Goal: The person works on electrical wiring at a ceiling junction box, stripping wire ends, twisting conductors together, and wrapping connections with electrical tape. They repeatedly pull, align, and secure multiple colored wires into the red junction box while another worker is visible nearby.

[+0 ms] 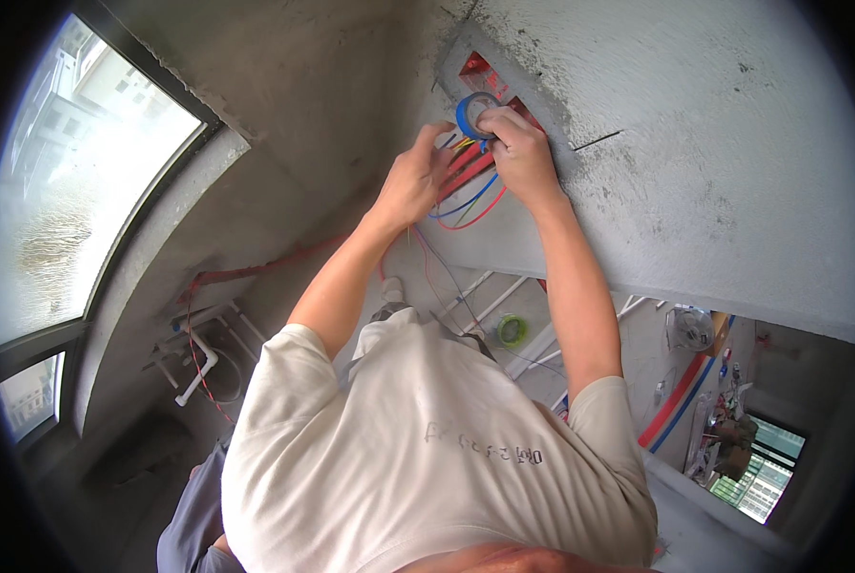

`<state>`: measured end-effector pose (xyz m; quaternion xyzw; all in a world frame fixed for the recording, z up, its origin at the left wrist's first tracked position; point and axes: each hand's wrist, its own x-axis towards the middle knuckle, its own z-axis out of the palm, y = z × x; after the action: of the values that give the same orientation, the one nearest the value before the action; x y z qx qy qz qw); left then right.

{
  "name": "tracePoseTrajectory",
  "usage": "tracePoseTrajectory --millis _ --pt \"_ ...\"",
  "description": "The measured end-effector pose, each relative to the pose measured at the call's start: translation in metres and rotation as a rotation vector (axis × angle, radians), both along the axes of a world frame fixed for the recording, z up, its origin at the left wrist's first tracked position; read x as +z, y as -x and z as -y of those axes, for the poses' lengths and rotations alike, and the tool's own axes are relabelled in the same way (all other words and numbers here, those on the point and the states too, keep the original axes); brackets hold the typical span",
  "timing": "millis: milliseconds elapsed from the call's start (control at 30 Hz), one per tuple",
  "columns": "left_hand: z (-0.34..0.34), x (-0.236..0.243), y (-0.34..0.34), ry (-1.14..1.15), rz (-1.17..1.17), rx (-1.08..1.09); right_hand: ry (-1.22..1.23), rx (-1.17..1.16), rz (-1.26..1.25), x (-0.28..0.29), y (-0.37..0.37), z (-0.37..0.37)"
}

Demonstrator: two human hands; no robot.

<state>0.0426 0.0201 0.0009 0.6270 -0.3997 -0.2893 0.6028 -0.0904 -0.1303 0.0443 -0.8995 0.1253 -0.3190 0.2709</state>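
The roll of blue tape (463, 118) is up against the wall (676, 143), just in front of the red recessed boxes (483, 78). I'd judge it light and fairly stiff as a ring, hardly fragile, with a smooth outer face and a tacky loose end; the sensible hold is a pinch on the rim, with a finger through the core. It looks round and narrow, bright blue around the outside and greyer inside, its open hole partly turned toward the wearer. The right hand (518, 158) grips its near side. The left hand (418, 172) is raised beside it with bent fingers near the wires; whether it pinches anything, I cannot tell. Below the hands, a blue wire (470, 203) and a red wire (480, 222) loop down beside red conduits (466, 170). Farther out, a green roll (513, 330) lies on the floor near white pipes (499, 304).
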Motion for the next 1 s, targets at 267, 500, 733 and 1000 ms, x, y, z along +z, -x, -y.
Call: tracePoseTrajectory --millis 267,500,733,1000 --pt "0.010 0.006 0.001 -0.138 -0.158 0.127 0.077 0.025 -0.051 0.002 -0.004 0.007" --pt "0.015 -0.018 -0.006 0.033 -0.178 0.206 0.010 0.009 -0.205 0.022 -0.015 0.002" --pt "0.009 -0.002 -0.012 0.019 0.012 0.203 -0.183 -0.076 -0.277 0.027 -0.018 0.000" --pt "0.017 0.003 -0.012 -0.029 0.174 0.209 -0.077 -0.025 -0.246 0.029 -0.017 0.002"
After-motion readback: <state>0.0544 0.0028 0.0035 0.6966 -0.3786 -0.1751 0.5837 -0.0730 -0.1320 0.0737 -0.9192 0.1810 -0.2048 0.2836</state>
